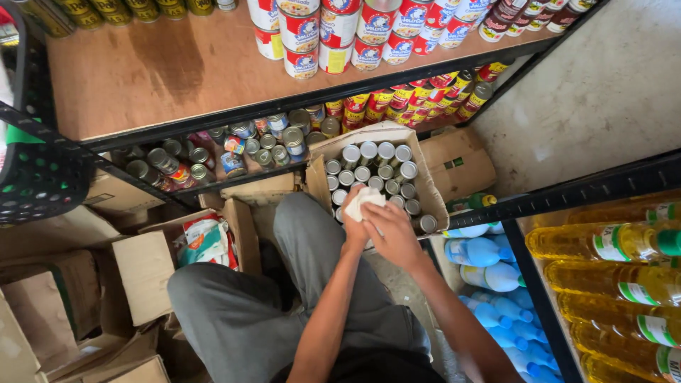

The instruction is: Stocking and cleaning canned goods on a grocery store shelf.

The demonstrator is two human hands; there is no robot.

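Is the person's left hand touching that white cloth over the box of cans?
Touching. The head view shows the left hand gripping the crumpled white cloth from below, with the right hand pressed alongside, above the cardboard box of cans.

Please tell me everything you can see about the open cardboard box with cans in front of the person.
The cardboard box is brown and open, with its flaps standing up. It looks worn at the edges. It stands on the floor below the shelf, tilted slightly. Rows of upright cans with silver tops fill it. The left hand and right hand are over its near edge, holding a white cloth.
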